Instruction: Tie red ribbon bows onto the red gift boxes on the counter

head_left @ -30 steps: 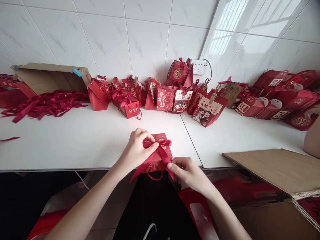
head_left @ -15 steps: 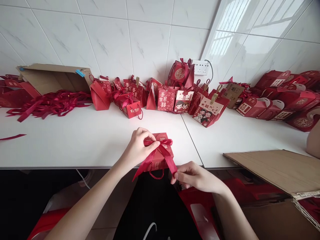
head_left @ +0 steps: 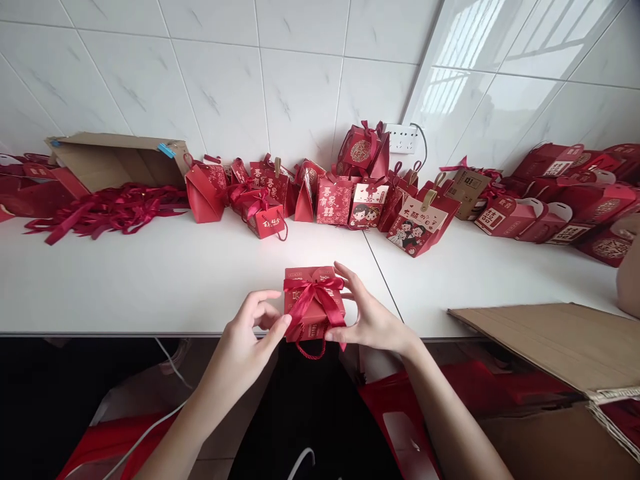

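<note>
A small red gift box [head_left: 314, 313] with gold lettering sits at the table's front edge, a twisted cord handle hanging from its near side. Around it runs a dark red ribbon [head_left: 320, 293], tied in a bow on top with two tails falling towards me. My right hand [head_left: 367, 313] spans the box's right side, fingers at the far corner and thumb at the front by a ribbon tail. At the left side is my left hand [head_left: 255, 327], fingers apart and bent, its thumb tip touching the box's edge beside the other tail.
Finished-looking red gift boxes [head_left: 333, 199] line the wall, with a pile of loose ribbons [head_left: 115, 210] by a cardboard box [head_left: 125, 157] at left. More red boxes [head_left: 575, 193] are stacked at right. A cardboard flap [head_left: 545, 340] juts over the front edge; another person's arm [head_left: 629, 280] shows at right.
Both hands have let go of the ribbon. My left hand moved down to the box's left side, my right hand up to its right side. The box now sits straighter.
</note>
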Available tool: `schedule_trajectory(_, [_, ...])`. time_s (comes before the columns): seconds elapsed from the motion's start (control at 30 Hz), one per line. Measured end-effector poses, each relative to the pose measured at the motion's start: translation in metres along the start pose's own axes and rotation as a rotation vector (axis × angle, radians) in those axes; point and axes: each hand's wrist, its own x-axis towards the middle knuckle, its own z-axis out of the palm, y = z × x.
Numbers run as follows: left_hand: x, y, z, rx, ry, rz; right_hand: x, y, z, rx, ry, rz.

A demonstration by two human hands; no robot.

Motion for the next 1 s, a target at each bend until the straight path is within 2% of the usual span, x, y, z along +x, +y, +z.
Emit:
schedule_trajectory(0.2, [-0.011, -0.012, 0.003, -0.249, -0.122, -0.102, 0.009, 0.010, 0.008, 0.122, -0.044, 0.031])
schedule_trajectory(0.3, [-0.022, -0.025, -0.004, -0.308, -0.338, -0.217, 0.009, 0.015, 0.009, 0.186, -0.062, 0.032])
schedule_trajectory(0.37, [-0.026, -0.034, -0.017, -0.231, -0.539, -0.296, 0.007, 0.018, 0.010, 0.175, -0.039, 0.019])
schedule_trajectory(0.4, [-0.026, -0.036, -0.024, -0.173, -0.608, -0.311, 0.005, 0.019, 0.011, 0.157, -0.019, 0.008])
schedule_trajectory(0.43, [-0.024, -0.037, -0.030, -0.114, -0.626, -0.301, 0.003, 0.018, 0.011, 0.135, 0.001, -0.008])
schedule_trajectory(0.5, [-0.015, -0.033, -0.039, -0.030, -0.493, -0.211, -0.001, 0.015, 0.013, 0.080, 0.044, -0.046])
schedule_trajectory(0.6, [0.003, -0.015, -0.034, 0.002, -0.145, -0.042, -0.006, 0.006, 0.018, -0.009, 0.115, -0.100])
schedule_trajectory(0.73, [0.015, 0.008, -0.006, -0.048, -0.018, 0.038, -0.014, -0.004, 0.023, -0.089, 0.216, -0.160])
schedule_trajectory(0.83, [0.011, 0.012, 0.011, -0.116, 0.108, 0.127, -0.021, -0.007, 0.023, -0.128, 0.284, -0.171])
schedule_trajectory(1.0, [-0.003, 0.021, 0.020, -0.041, 0.347, 0.488, -0.029, -0.012, 0.019, -0.164, 0.352, -0.163])
